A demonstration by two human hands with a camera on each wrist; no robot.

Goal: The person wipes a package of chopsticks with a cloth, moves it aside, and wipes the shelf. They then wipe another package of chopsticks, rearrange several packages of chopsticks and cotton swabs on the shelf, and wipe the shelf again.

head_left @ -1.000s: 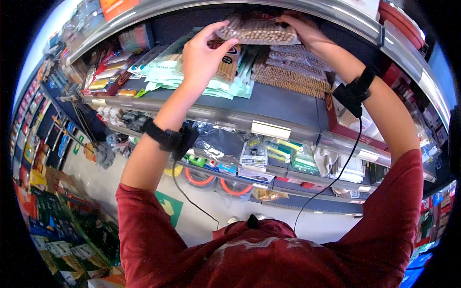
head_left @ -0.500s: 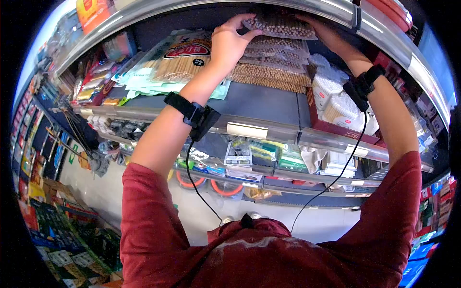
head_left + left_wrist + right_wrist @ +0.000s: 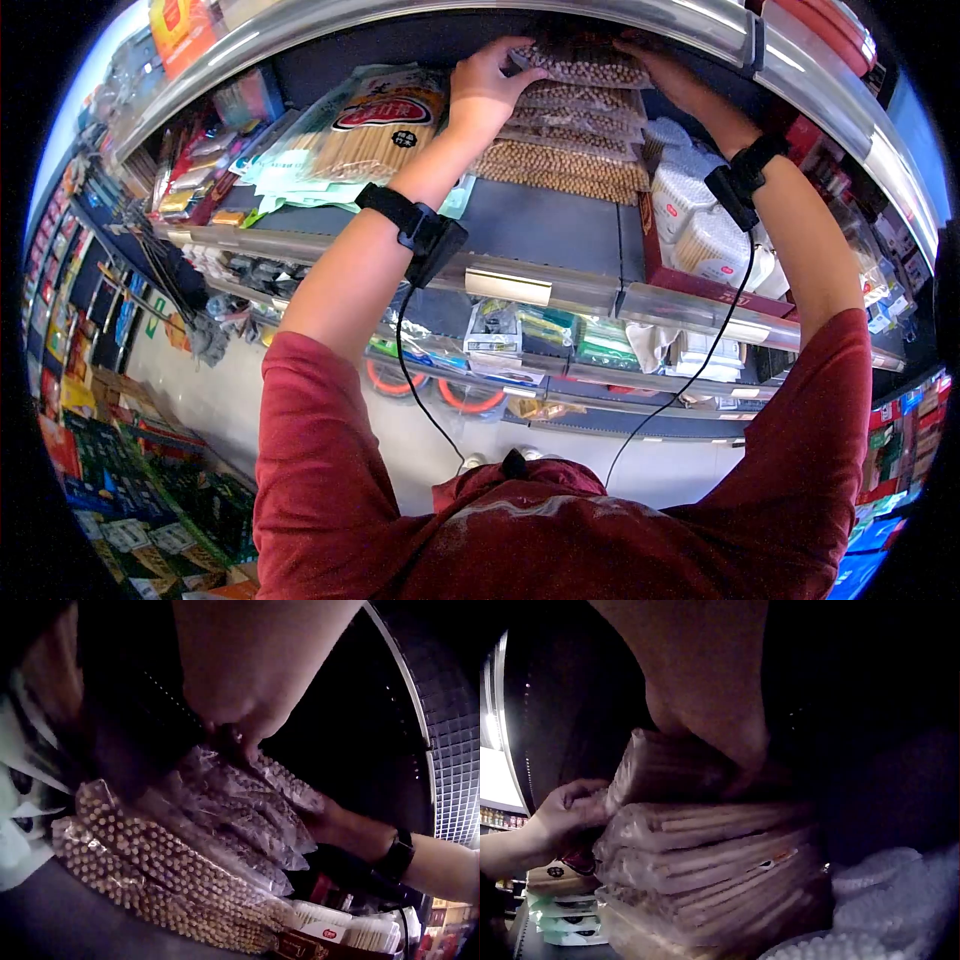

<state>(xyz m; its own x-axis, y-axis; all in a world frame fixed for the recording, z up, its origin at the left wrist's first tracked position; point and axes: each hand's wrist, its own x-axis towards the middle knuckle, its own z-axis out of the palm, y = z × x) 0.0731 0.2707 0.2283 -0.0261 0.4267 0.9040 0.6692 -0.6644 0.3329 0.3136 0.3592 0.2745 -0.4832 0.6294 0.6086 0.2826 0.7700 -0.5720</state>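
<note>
A clear bag of chopsticks (image 3: 585, 68), round ends facing front, lies at the top of a stack of similar bags (image 3: 575, 125). My left hand (image 3: 485, 90) holds its left end, thumb at the front edge and fingers behind. At its right end is my right hand (image 3: 652, 62), partly in shadow. In the right wrist view this hand (image 3: 712, 727) grips the top bag (image 3: 667, 765) from above. The lower bags (image 3: 705, 855) lie flat beneath it. Left of the stack, a chopstick pack with a red label (image 3: 370, 115) rests on pale green packs (image 3: 280, 180).
A dark red box (image 3: 665, 255) of white cotton-swab packs (image 3: 710, 245) stands right of the stack. The metal edge of the upper shelf (image 3: 640, 14) runs close above my hands. A clear price rail (image 3: 570, 293) borders this shelf. More goods hang and lie below.
Both hands have carried the top bag right, from above the green packs' side to over the stack, where it now lines up with the bags below. The head view has shifted too.
</note>
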